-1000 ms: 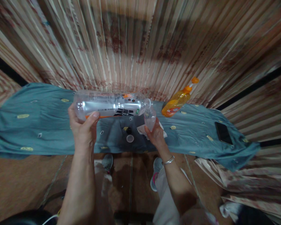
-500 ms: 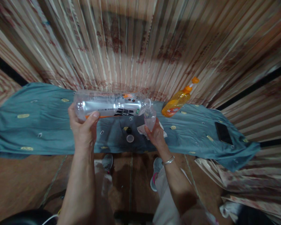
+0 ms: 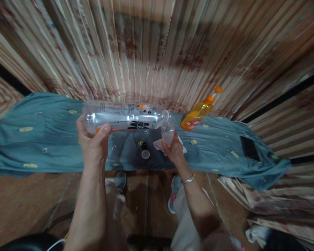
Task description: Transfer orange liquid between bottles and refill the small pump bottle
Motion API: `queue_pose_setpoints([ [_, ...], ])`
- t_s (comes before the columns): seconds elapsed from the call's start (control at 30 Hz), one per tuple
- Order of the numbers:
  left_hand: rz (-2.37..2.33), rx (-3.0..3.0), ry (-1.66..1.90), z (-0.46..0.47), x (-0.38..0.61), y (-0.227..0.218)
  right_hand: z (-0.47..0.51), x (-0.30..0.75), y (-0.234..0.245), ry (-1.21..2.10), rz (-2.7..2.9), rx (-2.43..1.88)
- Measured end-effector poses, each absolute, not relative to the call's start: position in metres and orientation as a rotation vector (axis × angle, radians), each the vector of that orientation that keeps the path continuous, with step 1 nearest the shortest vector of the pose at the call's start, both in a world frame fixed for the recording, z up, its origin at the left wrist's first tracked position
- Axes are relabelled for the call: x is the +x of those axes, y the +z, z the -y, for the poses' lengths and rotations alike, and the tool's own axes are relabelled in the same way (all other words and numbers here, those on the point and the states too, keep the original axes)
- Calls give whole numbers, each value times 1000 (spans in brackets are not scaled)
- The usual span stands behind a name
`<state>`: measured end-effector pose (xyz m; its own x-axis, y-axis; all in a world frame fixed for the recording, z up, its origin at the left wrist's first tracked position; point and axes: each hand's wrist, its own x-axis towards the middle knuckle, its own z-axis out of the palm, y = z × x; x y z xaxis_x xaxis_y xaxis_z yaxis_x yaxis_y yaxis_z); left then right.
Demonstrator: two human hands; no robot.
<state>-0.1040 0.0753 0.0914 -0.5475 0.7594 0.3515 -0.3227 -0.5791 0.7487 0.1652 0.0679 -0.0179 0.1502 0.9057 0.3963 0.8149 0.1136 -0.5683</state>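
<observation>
Steadying the large clear bottle (image 3: 120, 116) on its side above the cloth-covered bench (image 3: 54, 134), we have our left hand (image 3: 94, 141) curled around its base end, thumb pressed on the near side and the fingers mostly hidden behind. Our right hand (image 3: 176, 150) pinches the small clear bottle (image 3: 167, 134) low on its body, thumb on one side and fingers on the other, its top right at the large bottle's mouth; whether the two rims touch, we cannot tell. Both look to be thin plastic, so we judge them light, smooth and easily dented, and slippery if wet. How much liquid either holds is unclear. The large one seems best gripped around its broad labelled body, nearer the middle for balance, while a low, gentle hold suits the small one and leaves its neck free. Below, a white round cap (image 3: 145, 154) and a small dark object (image 3: 144, 145) lie near the bench's front edge, with a crumpled tissue (image 3: 159, 145) under our right hand. The curtain (image 3: 136, 45) rises close behind the far edge, and the orange pump bottle (image 3: 196, 115) limits room on the right, with the phone (image 3: 249, 148) well apart; leftward, the cloth offers wide space.
</observation>
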Motion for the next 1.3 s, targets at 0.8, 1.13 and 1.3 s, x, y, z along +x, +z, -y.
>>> queue_pose_setpoints([
  [0.8,-834,939,2122,-76,-107,85,-67,165,-17,164,1670,-1698],
  [1.13,-831,988,2133,-79,-110,82,-67,166,-19,144,1666,-1686],
  [1.3,-820,951,2134,-79,-110,81,-68,166,-21,119,1683,-1682],
])
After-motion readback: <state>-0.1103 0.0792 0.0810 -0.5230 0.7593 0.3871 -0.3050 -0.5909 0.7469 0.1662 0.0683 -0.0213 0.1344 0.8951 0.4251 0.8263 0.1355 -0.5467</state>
